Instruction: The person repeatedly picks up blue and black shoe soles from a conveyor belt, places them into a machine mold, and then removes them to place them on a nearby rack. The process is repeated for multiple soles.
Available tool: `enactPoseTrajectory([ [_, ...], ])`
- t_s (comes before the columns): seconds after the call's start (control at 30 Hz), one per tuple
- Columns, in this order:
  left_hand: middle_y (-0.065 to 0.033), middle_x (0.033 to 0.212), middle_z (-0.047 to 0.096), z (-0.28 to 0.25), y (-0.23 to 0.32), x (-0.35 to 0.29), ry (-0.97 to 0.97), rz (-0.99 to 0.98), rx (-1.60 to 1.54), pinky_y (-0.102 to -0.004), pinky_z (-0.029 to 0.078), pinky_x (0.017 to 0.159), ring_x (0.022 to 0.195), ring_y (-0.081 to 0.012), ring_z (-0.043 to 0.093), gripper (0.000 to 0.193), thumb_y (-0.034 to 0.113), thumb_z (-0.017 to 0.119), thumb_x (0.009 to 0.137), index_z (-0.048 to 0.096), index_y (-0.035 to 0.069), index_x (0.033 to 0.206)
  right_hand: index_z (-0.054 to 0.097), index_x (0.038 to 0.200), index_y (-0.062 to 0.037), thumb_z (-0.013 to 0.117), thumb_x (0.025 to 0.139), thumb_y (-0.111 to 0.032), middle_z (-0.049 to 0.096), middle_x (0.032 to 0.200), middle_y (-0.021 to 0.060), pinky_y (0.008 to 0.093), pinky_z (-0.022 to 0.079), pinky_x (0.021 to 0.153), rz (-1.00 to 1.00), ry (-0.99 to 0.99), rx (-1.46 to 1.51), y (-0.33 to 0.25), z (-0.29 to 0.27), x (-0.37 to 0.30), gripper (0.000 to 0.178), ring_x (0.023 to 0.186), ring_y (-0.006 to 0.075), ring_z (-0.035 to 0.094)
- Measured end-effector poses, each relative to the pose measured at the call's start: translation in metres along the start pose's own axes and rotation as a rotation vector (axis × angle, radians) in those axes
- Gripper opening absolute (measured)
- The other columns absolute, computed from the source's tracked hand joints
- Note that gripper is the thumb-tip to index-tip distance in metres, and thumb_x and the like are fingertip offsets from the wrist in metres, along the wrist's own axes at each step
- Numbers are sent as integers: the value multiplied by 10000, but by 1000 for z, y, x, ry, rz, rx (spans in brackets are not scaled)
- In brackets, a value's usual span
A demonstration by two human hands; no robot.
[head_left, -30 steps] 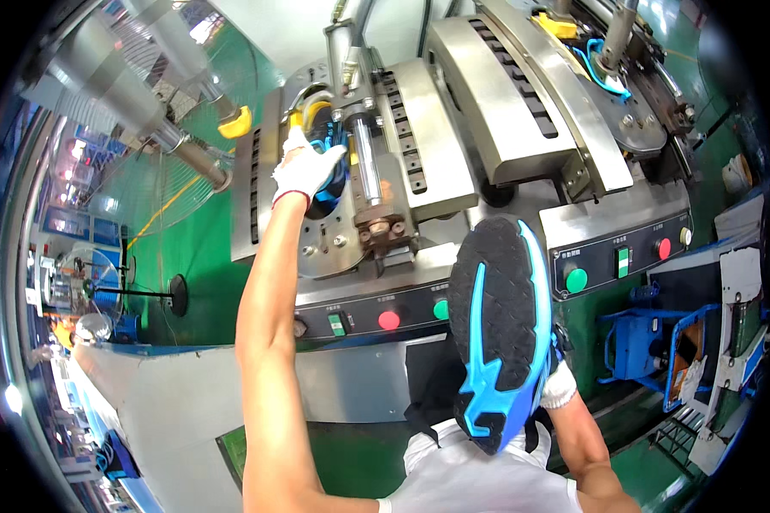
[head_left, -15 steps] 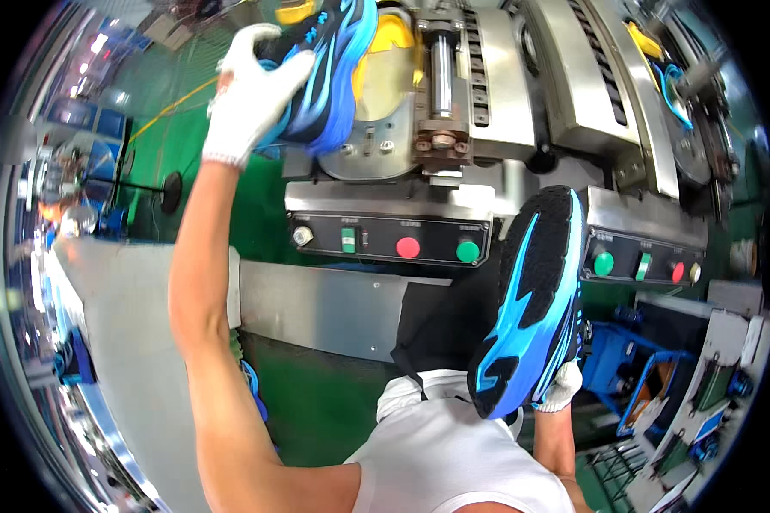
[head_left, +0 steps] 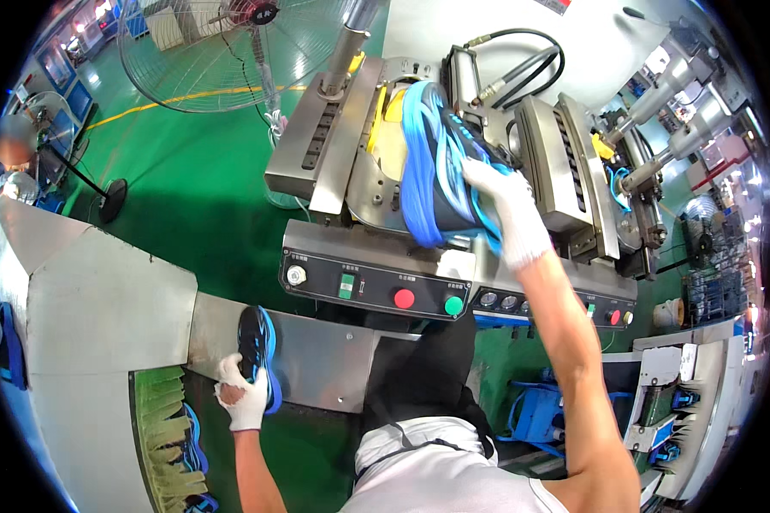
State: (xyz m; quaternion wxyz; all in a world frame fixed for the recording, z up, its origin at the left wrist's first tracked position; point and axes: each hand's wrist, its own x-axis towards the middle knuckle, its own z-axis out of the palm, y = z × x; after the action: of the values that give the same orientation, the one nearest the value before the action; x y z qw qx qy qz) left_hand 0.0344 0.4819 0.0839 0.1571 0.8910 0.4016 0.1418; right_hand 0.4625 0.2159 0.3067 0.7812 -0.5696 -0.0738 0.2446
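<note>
My right hand (head_left: 512, 209), in a white glove, grips a blue and black sneaker (head_left: 436, 171) by its upper. The sneaker is tilted over the left station of the metal press machine (head_left: 372, 201), in front of a yellow pad (head_left: 392, 141). Low on the left, my gloved left hand (head_left: 245, 395) has its fingers closed around the near end of a second sneaker (head_left: 255, 338). That one is at the grey metal ledge (head_left: 316, 350), its dark upper facing up and its blue sole edge to the right. The left palm hides part of it.
A control panel (head_left: 376, 286) with red and green buttons runs along the machine's front. Left of the ledge, a chute with yellow-green strip curtains (head_left: 158, 436) has shoes beside it. A large fan (head_left: 205, 51) stands behind left; a blue cart (head_left: 535, 419) is at lower right.
My left hand has come down from the machine to the ledge, now with a sneaker there. My right hand has risen from the lower right to the machine with a sneaker. The view has shifted.
</note>
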Motion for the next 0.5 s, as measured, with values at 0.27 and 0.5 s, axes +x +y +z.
enactPoseTrajectory([
  [0.27,-147,1271,632,24,-14,-7,-70,-10,-93,-500,542,953,1112,-381,668,568,184,887,713,643,83,1217,770,1117,78,837,838,-308,777,1148,170,394,571,875,77,151,-887,26,-21,231,481,999,243,721],
  [0.5,-178,1274,613,26,-32,-22,-93,7,-69,-522,538,942,1118,-404,654,553,178,868,731,629,58,1215,744,1254,-17,733,802,-385,697,1357,239,416,535,1087,126,271,-1428,85,16,258,582,1264,359,683],
])
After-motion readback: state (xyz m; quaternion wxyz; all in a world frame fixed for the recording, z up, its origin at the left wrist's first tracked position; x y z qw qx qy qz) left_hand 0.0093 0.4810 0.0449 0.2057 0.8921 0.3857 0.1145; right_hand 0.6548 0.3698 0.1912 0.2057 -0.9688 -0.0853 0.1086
